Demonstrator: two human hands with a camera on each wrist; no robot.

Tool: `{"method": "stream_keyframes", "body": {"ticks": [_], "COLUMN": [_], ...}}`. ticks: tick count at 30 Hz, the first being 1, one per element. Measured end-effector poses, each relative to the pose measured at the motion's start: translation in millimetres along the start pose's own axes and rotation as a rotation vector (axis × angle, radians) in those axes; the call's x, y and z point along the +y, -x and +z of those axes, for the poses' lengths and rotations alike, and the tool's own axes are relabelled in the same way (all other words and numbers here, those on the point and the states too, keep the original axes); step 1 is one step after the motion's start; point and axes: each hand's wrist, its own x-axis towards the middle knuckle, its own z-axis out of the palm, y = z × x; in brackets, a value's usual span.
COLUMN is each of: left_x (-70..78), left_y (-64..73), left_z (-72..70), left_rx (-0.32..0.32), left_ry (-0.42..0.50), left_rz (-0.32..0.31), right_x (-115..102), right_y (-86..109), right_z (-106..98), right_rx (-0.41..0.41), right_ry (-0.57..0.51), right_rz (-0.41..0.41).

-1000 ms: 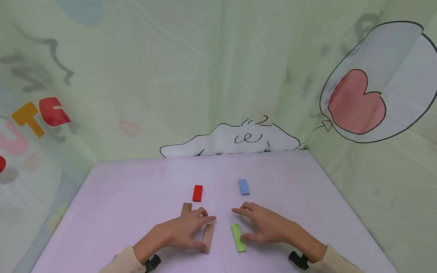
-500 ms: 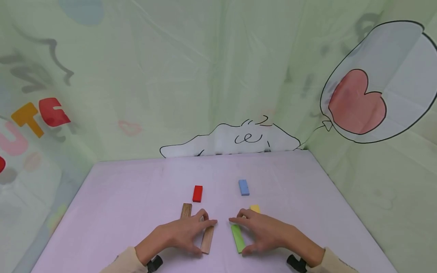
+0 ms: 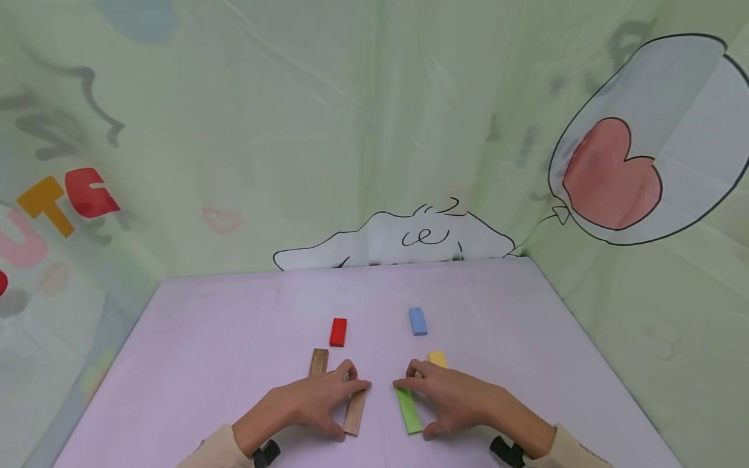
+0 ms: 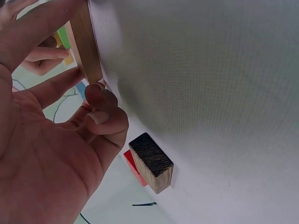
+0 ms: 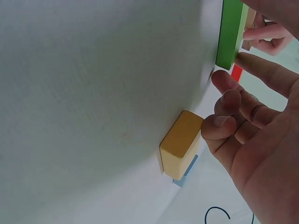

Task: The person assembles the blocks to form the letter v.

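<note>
My left hand [image 3: 318, 400] holds a light brown wooden block [image 3: 355, 413] by its two ends, index finger at the far end and thumb by the near end. In the left wrist view that block [image 4: 86, 44] lies along the thumb and index finger, the other fingers curled beside it. On the other side, my right hand [image 3: 462, 396] spans a green block [image 3: 408, 411] the same way. The right wrist view shows the index fingertip against the green block [image 5: 229, 37], while the thumb partly covers its upper end. Both blocks lie on the table, slightly apart.
A dark brown wooden block [image 3: 318, 361] lies beyond my left hand, with a red block [image 3: 338, 332] farther back. Past my right hand are a yellow block [image 3: 437, 359], partly hidden, and a blue block [image 3: 418, 321]. A printed curtain [image 3: 328, 143] hangs behind the table [image 3: 234, 325].
My right hand has shifted toward me and slightly left, bringing its fingers to the green block's ends and uncovering the yellow block. The left hand has moved slightly nearer its block's ends.
</note>
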Motion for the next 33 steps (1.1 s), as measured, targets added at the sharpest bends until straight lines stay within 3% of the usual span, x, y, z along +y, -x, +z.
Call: {"method": "stream_keyframes", "body": {"ticks": [33], "left_x": [-7.6], "left_y": [-1.7], "left_z": [5.7], "left_rx": [0.016], "left_ry": [0.018], "left_rz": [0.030], "right_x": [-3.0], "right_y": [-2.7], "right_z": [0.7], "right_rx": [0.013], "right_ry": [0.043], "right_rz": [-0.020]}}
